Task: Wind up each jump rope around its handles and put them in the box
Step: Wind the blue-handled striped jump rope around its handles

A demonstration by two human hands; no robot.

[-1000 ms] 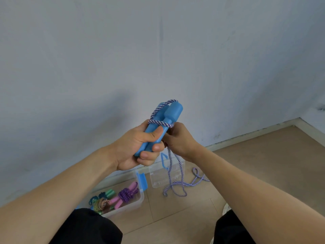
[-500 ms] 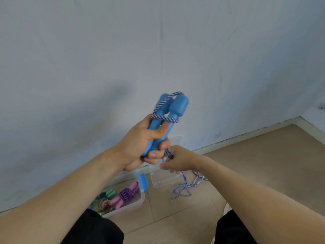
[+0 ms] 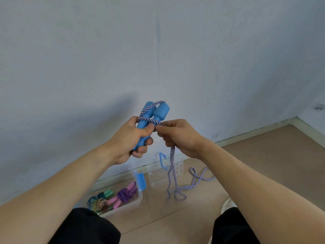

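A person's left hand (image 3: 131,138) is gripping both blue handles (image 3: 151,120) upright; the right hand (image 3: 175,136) is pinching the rope (image 3: 171,166) beside them. One turn is wound; most is trailing on the floor. Wound ropes (image 3: 123,194) are lying in the box (image 3: 139,199).

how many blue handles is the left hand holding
2. Both blue handles stand side by side in the left hand, their fat ends up. The striped rope crosses them; the right hand pinches it beside them.
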